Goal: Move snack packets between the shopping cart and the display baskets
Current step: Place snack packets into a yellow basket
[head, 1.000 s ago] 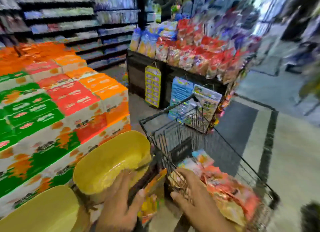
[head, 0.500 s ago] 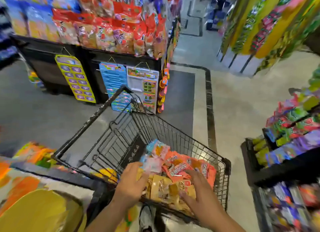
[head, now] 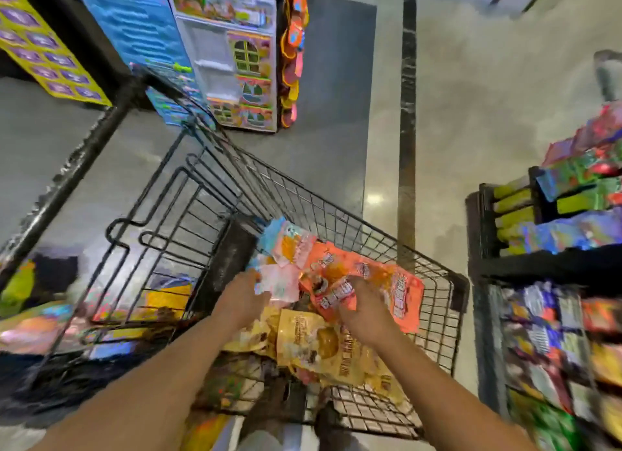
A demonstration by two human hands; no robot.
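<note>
1. Head view: both hands reach into the shopping cart (head: 353,221), where the snack packets lie heaped.
2. The left hand (head: 244,299) has its fingers curled on a pale pink packet (head: 279,282).
3. The right hand (head: 365,311) grips an orange packet (head: 336,294) above the yellow packets (head: 316,346) by the cart's near edge.

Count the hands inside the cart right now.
2. The left hand grips pale pink-and-blue packets at the cart's middle; the right hand pinches an orange packet further right. Fingertips are partly hidden among packets.
</note>
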